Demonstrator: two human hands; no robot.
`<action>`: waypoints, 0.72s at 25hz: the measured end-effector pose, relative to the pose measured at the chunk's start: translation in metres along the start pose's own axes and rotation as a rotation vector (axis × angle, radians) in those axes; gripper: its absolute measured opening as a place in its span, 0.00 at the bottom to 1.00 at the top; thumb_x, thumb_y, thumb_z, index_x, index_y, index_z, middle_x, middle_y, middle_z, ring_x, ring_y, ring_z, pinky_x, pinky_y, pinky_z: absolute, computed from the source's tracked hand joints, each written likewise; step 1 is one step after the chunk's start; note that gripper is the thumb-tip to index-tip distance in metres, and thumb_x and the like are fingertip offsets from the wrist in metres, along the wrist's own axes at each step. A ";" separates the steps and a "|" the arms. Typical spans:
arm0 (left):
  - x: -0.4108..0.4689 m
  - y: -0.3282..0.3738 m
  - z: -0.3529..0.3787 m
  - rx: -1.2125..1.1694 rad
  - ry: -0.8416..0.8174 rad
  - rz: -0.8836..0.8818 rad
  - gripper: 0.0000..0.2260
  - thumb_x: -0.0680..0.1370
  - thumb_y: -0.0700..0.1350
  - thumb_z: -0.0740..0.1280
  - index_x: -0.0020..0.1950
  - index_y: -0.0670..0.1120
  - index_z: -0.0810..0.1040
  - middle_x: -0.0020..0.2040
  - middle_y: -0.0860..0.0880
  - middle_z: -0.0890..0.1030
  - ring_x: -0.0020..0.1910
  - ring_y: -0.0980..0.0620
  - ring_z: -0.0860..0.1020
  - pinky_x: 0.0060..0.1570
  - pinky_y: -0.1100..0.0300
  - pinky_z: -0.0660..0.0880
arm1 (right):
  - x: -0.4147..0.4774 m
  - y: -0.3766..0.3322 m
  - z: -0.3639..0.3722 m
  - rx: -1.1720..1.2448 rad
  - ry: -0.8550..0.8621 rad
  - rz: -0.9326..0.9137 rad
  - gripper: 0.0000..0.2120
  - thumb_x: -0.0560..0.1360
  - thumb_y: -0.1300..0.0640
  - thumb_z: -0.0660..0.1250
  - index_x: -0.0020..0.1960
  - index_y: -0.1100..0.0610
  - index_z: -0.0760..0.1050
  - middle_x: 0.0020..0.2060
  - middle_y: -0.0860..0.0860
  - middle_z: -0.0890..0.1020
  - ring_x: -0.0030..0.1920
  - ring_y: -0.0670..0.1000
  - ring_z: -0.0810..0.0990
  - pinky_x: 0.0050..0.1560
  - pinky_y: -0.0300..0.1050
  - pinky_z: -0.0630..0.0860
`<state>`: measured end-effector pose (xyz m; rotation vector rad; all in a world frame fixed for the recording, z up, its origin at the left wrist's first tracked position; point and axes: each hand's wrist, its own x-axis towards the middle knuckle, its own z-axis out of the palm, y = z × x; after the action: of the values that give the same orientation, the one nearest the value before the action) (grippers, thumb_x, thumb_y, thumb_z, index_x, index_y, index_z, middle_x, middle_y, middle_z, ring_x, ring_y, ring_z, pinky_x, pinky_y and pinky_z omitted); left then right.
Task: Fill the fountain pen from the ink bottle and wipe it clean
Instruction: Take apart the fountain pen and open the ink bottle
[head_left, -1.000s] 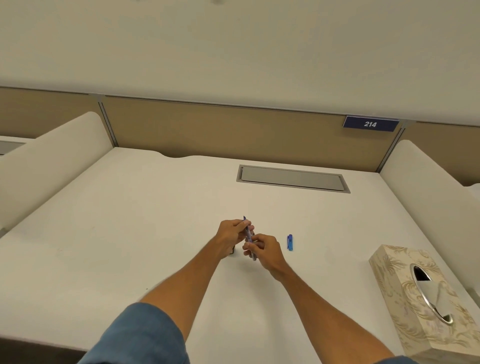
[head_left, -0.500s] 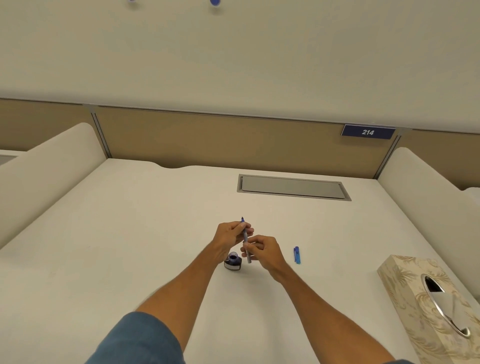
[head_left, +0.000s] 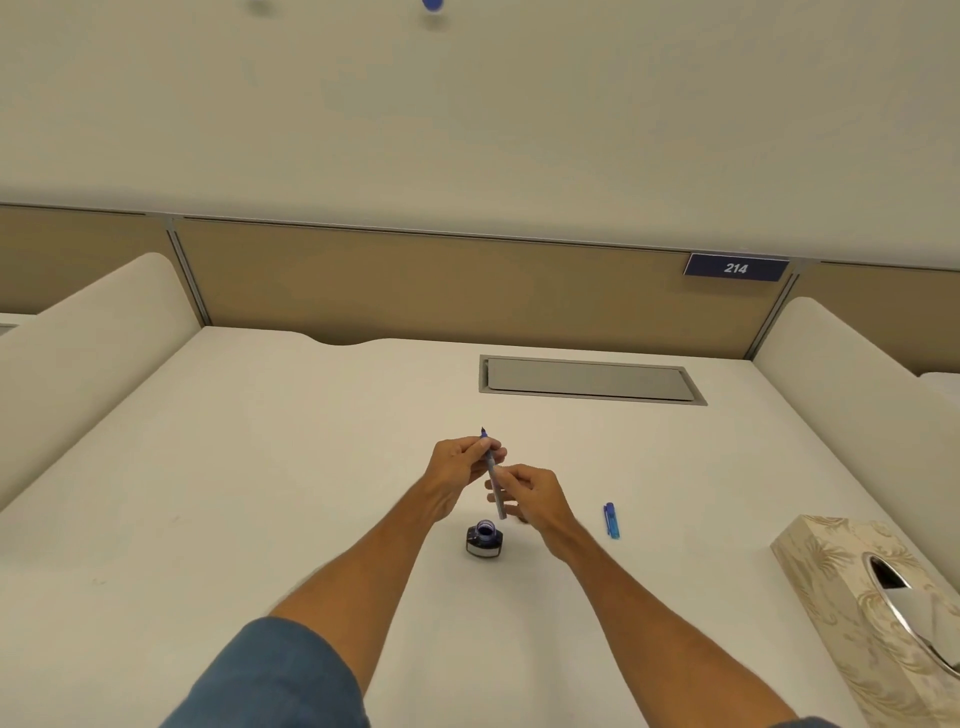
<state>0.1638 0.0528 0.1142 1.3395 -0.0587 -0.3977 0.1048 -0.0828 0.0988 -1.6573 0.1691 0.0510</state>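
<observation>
Fountain pen (head_left: 492, 474), unlabelled, runs nib-up from 6 towards 12 o'clock, pinched by our left hand (head_left: 460, 470) near the nib and our right hand (head_left: 530, 496) lower, above the open ink bottle (head_left: 484, 540), with a blue cap (head_left: 612, 520) at 3 o'clock, a tissue box (head_left: 872, 618) beyond, and a "214" plate (head_left: 736, 268) at 1 o'clock.

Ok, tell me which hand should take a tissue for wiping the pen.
Right. The right hand is on the side of the tissue box, while the left hand grips the pen near its nib and could probably hold it alone.
</observation>
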 end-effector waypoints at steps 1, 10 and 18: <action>0.002 0.002 -0.004 0.000 -0.009 -0.007 0.10 0.81 0.38 0.60 0.54 0.35 0.79 0.50 0.39 0.82 0.48 0.48 0.82 0.52 0.61 0.79 | 0.002 -0.002 0.001 0.028 -0.036 0.014 0.12 0.78 0.55 0.66 0.54 0.62 0.80 0.47 0.58 0.85 0.46 0.55 0.86 0.45 0.45 0.83; 0.007 0.014 -0.021 -0.048 -0.081 -0.057 0.11 0.82 0.38 0.58 0.55 0.35 0.78 0.49 0.41 0.82 0.47 0.49 0.82 0.47 0.64 0.80 | 0.012 -0.013 0.015 0.057 0.031 0.039 0.10 0.71 0.58 0.74 0.49 0.63 0.79 0.41 0.56 0.84 0.41 0.51 0.84 0.41 0.44 0.82; 0.007 0.021 -0.047 -0.008 -0.113 -0.077 0.12 0.82 0.39 0.57 0.56 0.35 0.78 0.49 0.42 0.82 0.48 0.48 0.81 0.52 0.62 0.79 | 0.019 -0.018 0.034 0.063 0.021 0.042 0.10 0.70 0.63 0.74 0.50 0.64 0.79 0.43 0.58 0.84 0.41 0.54 0.84 0.44 0.45 0.82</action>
<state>0.1879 0.0978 0.1222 1.3134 -0.0991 -0.5383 0.1287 -0.0492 0.1108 -1.5919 0.2193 0.0589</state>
